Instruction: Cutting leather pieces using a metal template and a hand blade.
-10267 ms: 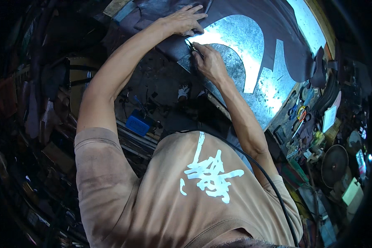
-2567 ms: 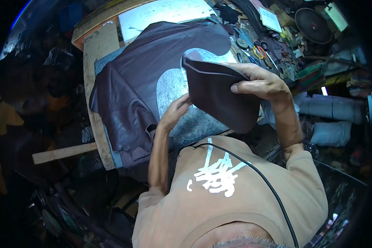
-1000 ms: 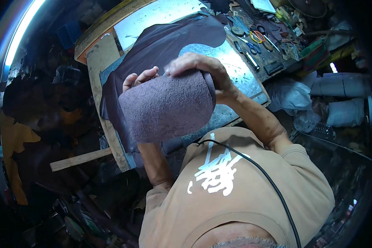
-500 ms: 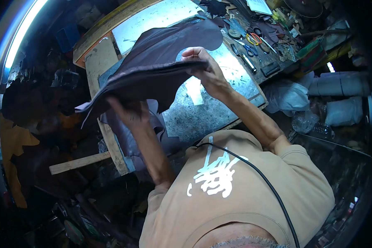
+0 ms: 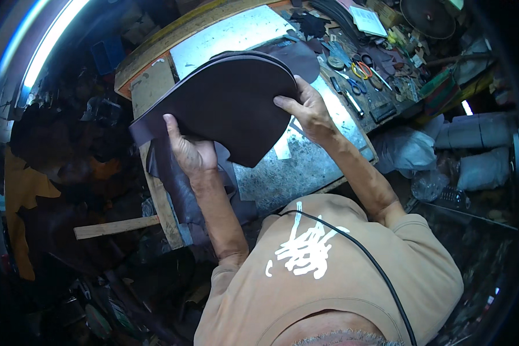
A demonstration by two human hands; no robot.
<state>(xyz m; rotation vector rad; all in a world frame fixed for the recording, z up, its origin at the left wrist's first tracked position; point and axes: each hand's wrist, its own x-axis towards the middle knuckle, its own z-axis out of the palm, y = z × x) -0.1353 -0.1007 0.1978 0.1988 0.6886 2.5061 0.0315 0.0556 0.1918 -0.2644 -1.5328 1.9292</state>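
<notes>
Our left hand (image 5: 195,151) and right hand (image 5: 310,111) grip opposite sides of the layered dark-brown leather pieces (image 5: 228,106) between them, above the metal-topped table (image 5: 282,180), presumably to keep them flat and aligned

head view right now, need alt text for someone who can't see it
A person's left hand and right hand hold up layered dark brown leather above a mottled grey work surface. More leather lies beneath, with blue-handled scissors among tools on the right.
</notes>
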